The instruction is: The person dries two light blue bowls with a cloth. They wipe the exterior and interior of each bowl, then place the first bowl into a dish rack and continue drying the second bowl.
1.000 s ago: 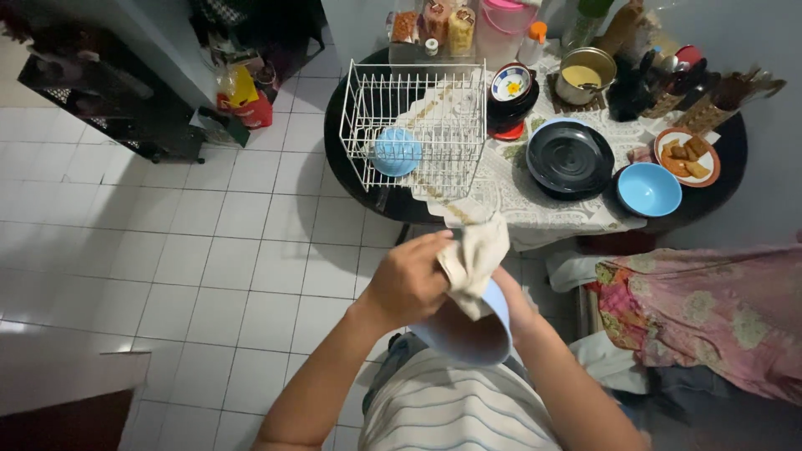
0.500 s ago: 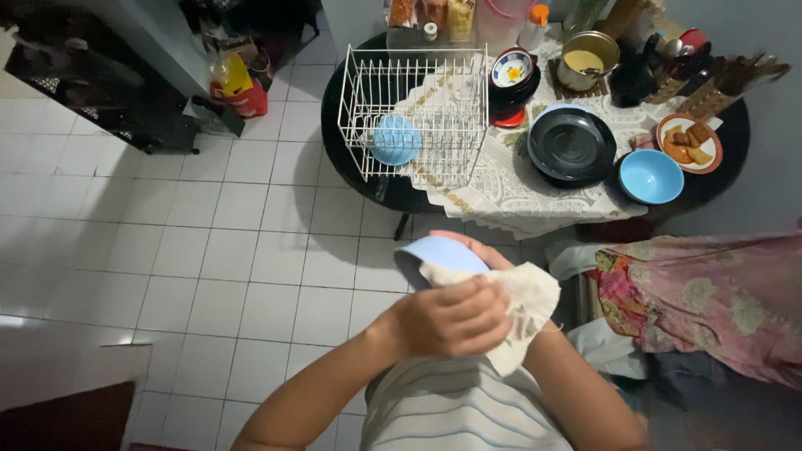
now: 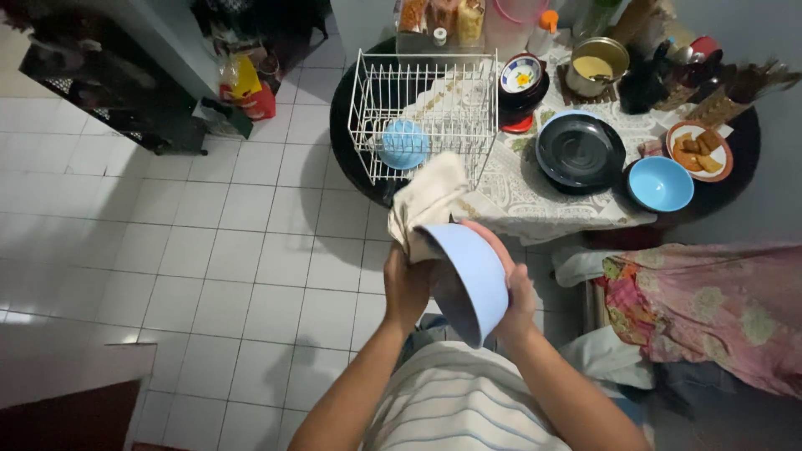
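L hand (image 3: 407, 284) w/ cloth (image 3: 428, 200), R hand (image 3: 518, 299) gripping bowl (image 3: 468, 280) (pale blue, tilted)

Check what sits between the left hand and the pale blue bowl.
Head view: a cream cloth lies between the left hand and the pale blue bowl, bunched over the rim. The right hand grips the bowl's other side bare.

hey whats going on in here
A person is wiping a light blue bowl with a beige cloth. The left hand presses the cloth against the bowl while the right hand grips its rim. Ahead, on a round table, a white wire dish rack holds one small blue bowl, with a black plate and another blue bowl beside it.
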